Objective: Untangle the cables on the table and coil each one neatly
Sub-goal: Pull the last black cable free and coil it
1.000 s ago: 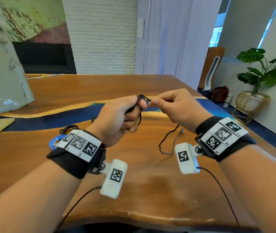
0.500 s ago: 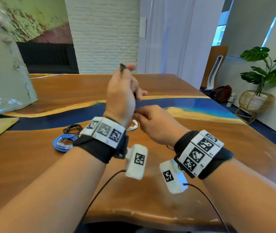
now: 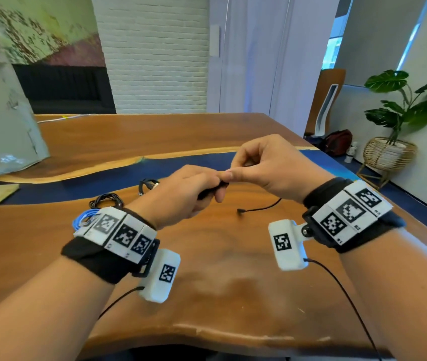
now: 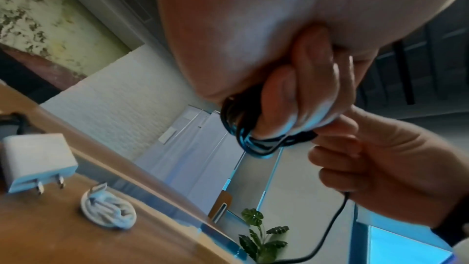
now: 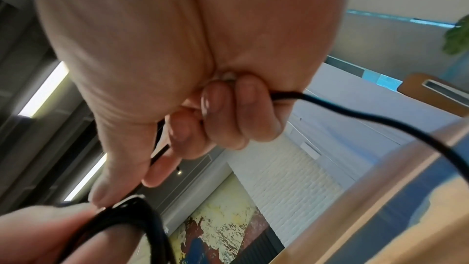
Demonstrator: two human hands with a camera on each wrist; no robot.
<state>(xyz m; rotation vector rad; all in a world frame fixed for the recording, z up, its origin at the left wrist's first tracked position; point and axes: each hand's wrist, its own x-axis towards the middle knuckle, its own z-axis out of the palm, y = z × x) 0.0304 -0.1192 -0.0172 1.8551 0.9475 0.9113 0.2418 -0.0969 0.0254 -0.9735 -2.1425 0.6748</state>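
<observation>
The worktop (image 3: 233, 269) is a broad slab of glossy brown wood with a dark blue resin band running across it and a pale, uneven near edge. Above it, the left hand (image 3: 181, 196) has its fingers curled round a small coil of black cable (image 4: 256, 142), several loops bunched in its grip. The right hand (image 3: 272, 168) meets it thumb to fingertip, its grip pinching the same cable just beside the coil; the loose tail droops from under that hand and its plug end (image 3: 240, 211) lies on the wood.

On the worktop to the left lie a blue coiled cable (image 3: 83, 220), a dark bundled cable (image 3: 105, 200) and another small dark bundle (image 3: 148, 185) at the edge of the blue band. The left wrist view shows a white coiled cable (image 4: 109, 211) and a white plug adapter (image 4: 35, 160) on the wood.

Beyond stand a white brick wall (image 3: 155, 53), pale doors, a peeling green wall and a leafy plant (image 3: 402, 105) in a wicker basket.
</observation>
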